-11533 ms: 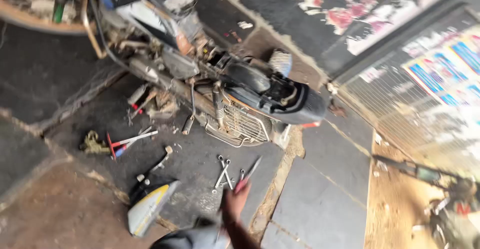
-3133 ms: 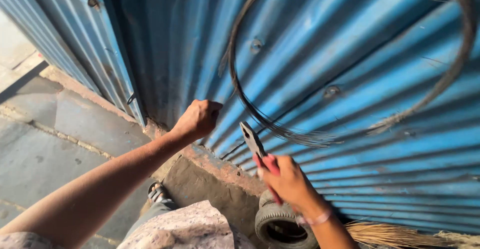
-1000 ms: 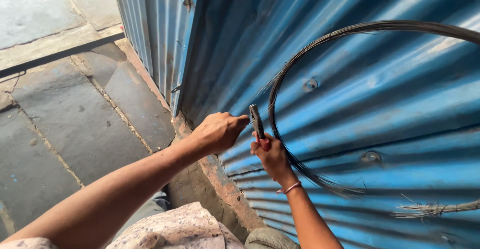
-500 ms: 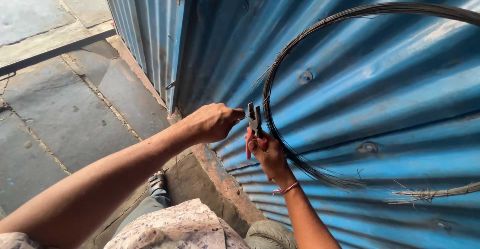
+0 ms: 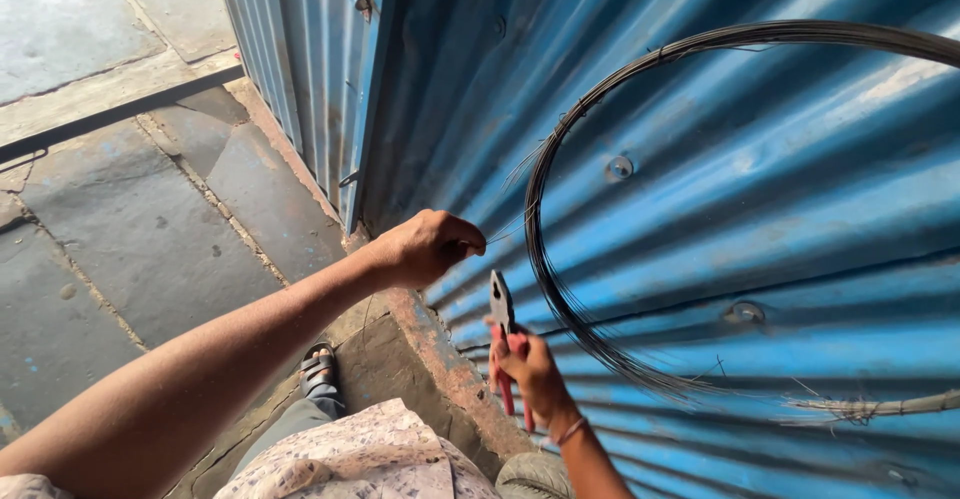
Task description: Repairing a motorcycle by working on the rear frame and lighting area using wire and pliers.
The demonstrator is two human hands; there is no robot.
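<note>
With our left hand [image 5: 432,247] we pinch a thin wire end from the wire coil [image 5: 560,289] hanging on the blue corrugated wall [image 5: 800,209], & our right hand [image 5: 528,371] grips red-handled pliers [image 5: 502,321] just beside the coil.

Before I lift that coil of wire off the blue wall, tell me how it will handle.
The coil of wire looks springy rather than limp: it holds a wide round hoop against the corrugated wall. Loose strands fray out near the left hand, so it may snag or unwind. Being thin and open, it is probably light for its size.
</note>
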